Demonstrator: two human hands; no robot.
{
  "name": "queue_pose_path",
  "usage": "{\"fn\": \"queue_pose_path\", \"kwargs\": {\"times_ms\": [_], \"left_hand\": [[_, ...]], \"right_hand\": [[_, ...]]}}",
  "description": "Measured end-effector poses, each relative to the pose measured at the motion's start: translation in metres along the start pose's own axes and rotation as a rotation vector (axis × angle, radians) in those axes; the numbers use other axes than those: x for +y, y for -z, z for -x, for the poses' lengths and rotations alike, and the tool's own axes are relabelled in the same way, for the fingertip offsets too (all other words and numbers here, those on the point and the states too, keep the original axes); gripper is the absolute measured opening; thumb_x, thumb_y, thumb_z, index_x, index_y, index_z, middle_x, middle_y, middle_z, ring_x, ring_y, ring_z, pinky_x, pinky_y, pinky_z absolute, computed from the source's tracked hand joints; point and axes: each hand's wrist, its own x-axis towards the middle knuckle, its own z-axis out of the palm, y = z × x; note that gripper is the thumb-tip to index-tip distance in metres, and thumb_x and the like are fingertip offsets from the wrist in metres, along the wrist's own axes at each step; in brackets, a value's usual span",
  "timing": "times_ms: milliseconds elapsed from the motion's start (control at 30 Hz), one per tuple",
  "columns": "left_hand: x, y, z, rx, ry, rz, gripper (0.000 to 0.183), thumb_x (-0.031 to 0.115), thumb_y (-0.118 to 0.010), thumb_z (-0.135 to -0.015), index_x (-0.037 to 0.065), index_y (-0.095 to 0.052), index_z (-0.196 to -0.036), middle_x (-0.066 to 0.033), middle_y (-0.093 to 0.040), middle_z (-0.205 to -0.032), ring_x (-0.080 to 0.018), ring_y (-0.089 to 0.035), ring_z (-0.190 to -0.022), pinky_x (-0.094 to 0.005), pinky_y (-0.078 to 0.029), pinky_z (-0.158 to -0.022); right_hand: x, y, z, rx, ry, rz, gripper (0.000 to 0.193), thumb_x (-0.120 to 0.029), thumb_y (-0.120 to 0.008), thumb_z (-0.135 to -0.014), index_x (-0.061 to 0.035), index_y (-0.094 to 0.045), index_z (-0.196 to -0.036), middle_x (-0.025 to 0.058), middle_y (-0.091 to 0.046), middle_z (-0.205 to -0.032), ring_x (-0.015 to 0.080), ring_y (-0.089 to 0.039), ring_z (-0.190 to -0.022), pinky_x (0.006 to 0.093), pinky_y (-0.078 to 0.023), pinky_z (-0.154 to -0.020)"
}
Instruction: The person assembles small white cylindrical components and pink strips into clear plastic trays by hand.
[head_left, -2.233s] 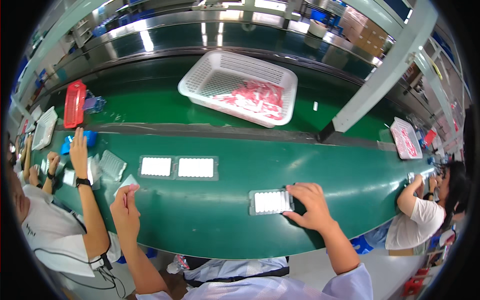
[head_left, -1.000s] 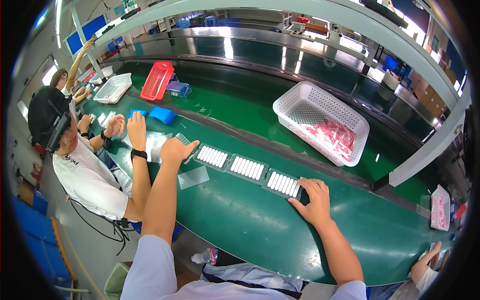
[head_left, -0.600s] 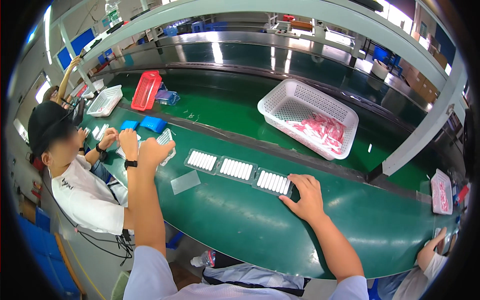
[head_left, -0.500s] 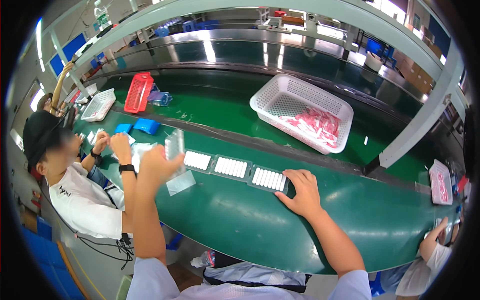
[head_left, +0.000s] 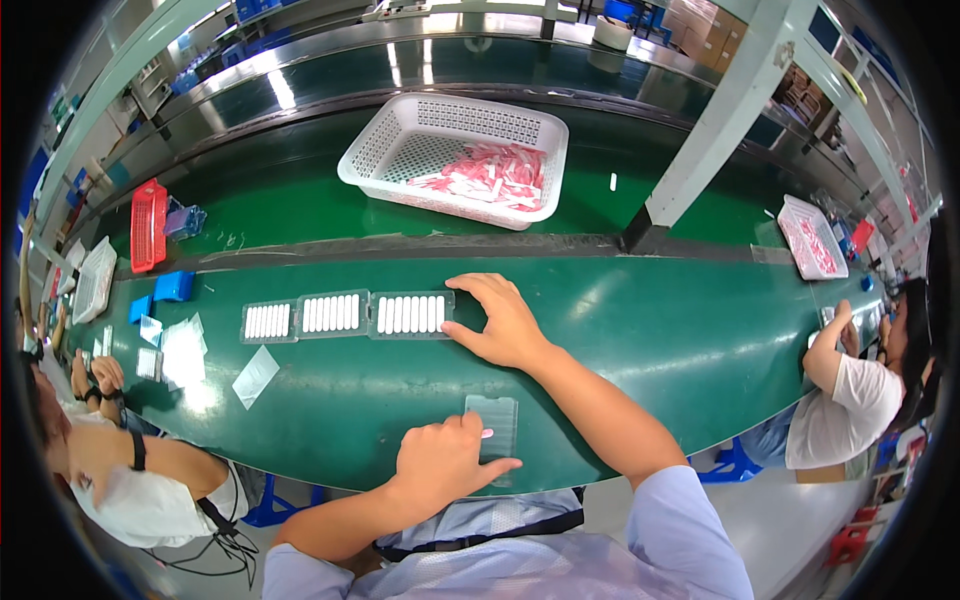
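Three joined clear plastic trays filled with white sticks lie in a row on the green table. My right hand (head_left: 500,322) grips the right end of the rightmost tray (head_left: 410,314), thumb at its lower side and forefinger at its top corner. To the left of it are the middle tray (head_left: 331,313) and the left tray (head_left: 268,321). Close to the table's near edge, my left hand (head_left: 442,458) is closed on a clear plastic tray (head_left: 497,412), its thumb stretched across. A small pink spot shows beside the curled fingers; I cannot tell what it is.
Beyond the dark ledge stands a white basket (head_left: 375,175) of pink and white pieces. A red basket (head_left: 149,226) and blue boxes (head_left: 174,286) are at left, near a clear sheet (head_left: 256,377). A metal post (head_left: 715,130) rises at right. Co-workers sit on both sides.
My left hand has brought the raised clear tray down and right, to the table's near edge. My right hand stays at the end of the row. The view has swung to the right.
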Motion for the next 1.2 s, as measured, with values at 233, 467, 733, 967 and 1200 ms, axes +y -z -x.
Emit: {"fn": "queue_pose_path", "kwargs": {"times_ms": [233,467,733,967,1200], "left_hand": [[-0.029,0.024,-0.012,0.123,-0.299,0.153,0.035,0.035,-0.084,-0.080,0.008,-0.061,-0.085,-0.0051,-0.075,-0.111,-0.0193,-0.068,-0.057,-0.0341,-0.051,-0.048],[-0.014,0.026,-0.045,-0.226,-0.780,-0.194,0.015,0.012,-0.069,-0.087,0.003,-0.066,-0.099,-0.0141,-0.063,-0.137,-0.0210,-0.072,-0.066,-0.0360,-0.057,-0.053],[-0.027,0.030,-0.036,-0.278,-0.598,-0.123,0.024,0.002,-0.070,-0.078,-0.001,-0.065,-0.101,-0.0163,-0.062,-0.141,-0.0276,-0.074,-0.068,-0.0380,-0.059,-0.055],[-0.041,0.049,-0.006,-0.265,-0.285,-0.089,0.028,0.003,-0.070,-0.077,-0.001,-0.060,-0.103,-0.0158,-0.063,-0.142,-0.0302,-0.073,-0.072,-0.0403,-0.058,-0.060],[-0.049,0.040,-0.016,-0.145,-0.138,-0.079,0.044,0.026,-0.085,-0.073,0.003,-0.062,-0.102,-0.0113,-0.072,-0.112,-0.0309,-0.074,-0.075,-0.0414,-0.059,-0.062]], "right_hand": [[0.005,0.001,0.001,0.015,-0.030,-0.044,0.051,-0.030,-0.080,-0.086,-0.0058,-0.064,-0.127,0.0138,-0.065,-0.130,0.0350,-0.057,-0.125,0.0450,-0.042,-0.108],[0.004,0.000,-0.002,0.052,0.008,-0.049,0.049,-0.028,-0.080,-0.086,-0.0046,-0.063,-0.126,0.0143,-0.065,-0.129,0.0358,-0.057,-0.123,0.0456,-0.044,-0.108],[0.009,-0.003,0.002,0.140,-0.040,-0.163,0.042,-0.016,-0.080,-0.086,-0.0048,-0.064,-0.123,0.0148,-0.065,-0.128,0.0347,-0.060,-0.122,0.0434,-0.048,-0.106],[0.009,-0.001,0.000,0.163,-0.048,-0.174,0.039,-0.015,-0.079,-0.086,-0.0039,-0.065,-0.121,0.0143,-0.066,-0.125,0.0344,-0.061,-0.121,0.0435,-0.048,-0.105],[0.007,-0.001,-0.004,0.214,-0.108,-0.239,0.029,-0.014,-0.077,-0.090,-0.0018,-0.067,-0.114,0.0114,-0.068,-0.117,0.0259,-0.065,-0.107,0.0358,-0.052,-0.095]]}}
